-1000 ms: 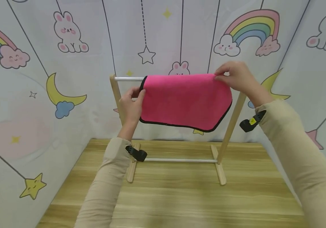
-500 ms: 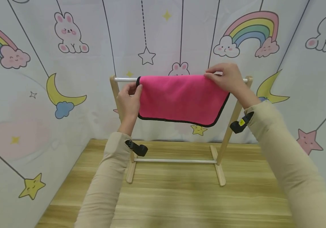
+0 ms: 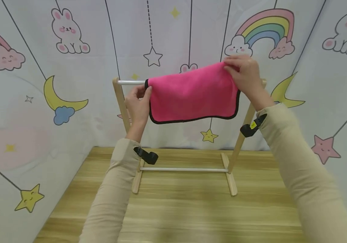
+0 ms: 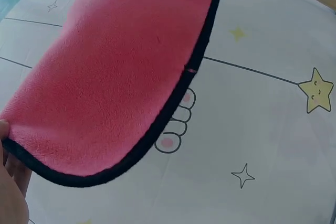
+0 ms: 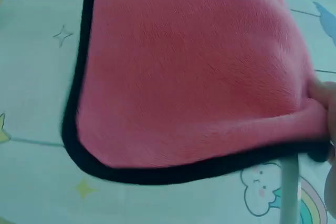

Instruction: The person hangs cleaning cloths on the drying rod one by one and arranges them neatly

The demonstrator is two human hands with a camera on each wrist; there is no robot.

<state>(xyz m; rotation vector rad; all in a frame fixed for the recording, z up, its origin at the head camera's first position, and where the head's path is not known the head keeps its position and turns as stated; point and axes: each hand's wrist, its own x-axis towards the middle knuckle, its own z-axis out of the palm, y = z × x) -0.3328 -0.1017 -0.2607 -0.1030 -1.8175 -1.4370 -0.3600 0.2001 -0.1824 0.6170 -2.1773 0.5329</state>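
A pink plush towel with black edging hangs folded over the top rail of a small wooden rack. At its left edge, just below the rail, my left hand pinches the black border between thumb and fingers. My right hand grips the towel's upper right part and holds it raised, so the top fold slants up to the right. In the right wrist view the towel bunches at the fingers, and a piece of the white rail shows under its edge. The towel's back half is hidden.
The rack's wooden posts stand on flat feet, joined low down by a white bar. Beneath is a wood-grain tabletop. A white printed backdrop encloses the back and sides.
My right hand first moved left along the rail, then rose with the towel's right end. The lower hem lifted on the right. My left hand shifted slightly up at the left edge.
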